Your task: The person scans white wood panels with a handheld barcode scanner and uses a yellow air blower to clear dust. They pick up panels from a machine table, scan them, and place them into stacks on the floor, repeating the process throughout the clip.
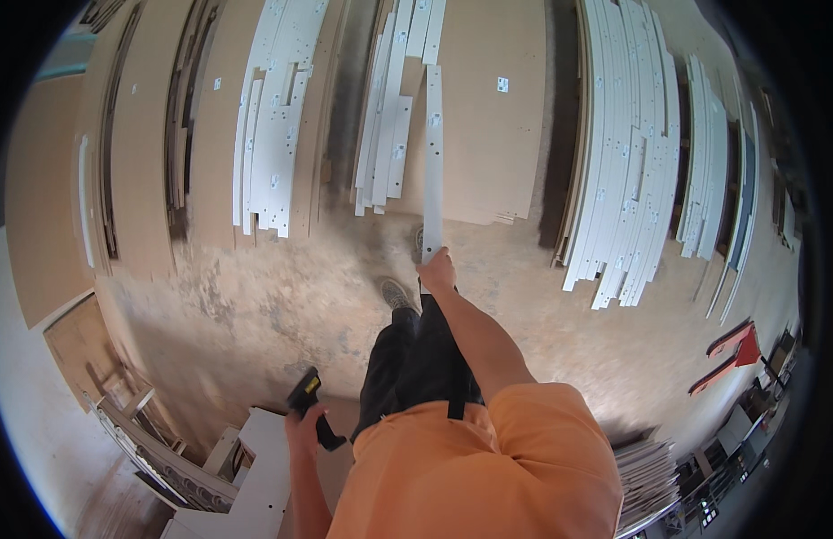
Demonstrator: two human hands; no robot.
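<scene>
1. The right hand (pixel 439 268) is clamped on the near end of a long white strip (pixel 434 153); the thumb lies along its right edge, and how the other fingers sit beneath is hidden.
2. The left hand (pixel 302 431) is wrapped around a black-and-yellow handheld scanner (pixel 306 391); the fingers are closed about the grip, but I cannot tell whether one presses the trigger.
3. Count in the hands: one strip on the right, one scanner on the left.
4. The strip is in front of the person, above the floor (pixel 255 296) at its near end and over a wide brown board (pixel 497 135) farther off. Whether its far end rests on anything cannot be told.
5. Its long axis runs straight away from the person, almost upright in the view, with a few dark holes along its face.
6. The scanner is low at the person's left; its head is toward the far side and its grip end is nearer the body.
7. At least four piles of white strips (pixel 618 171) lie ahead, their lengths also running away from the person.
8. Two shoes (pixel 396 292) and one red pallet truck (pixel 747 346) also show.
</scene>
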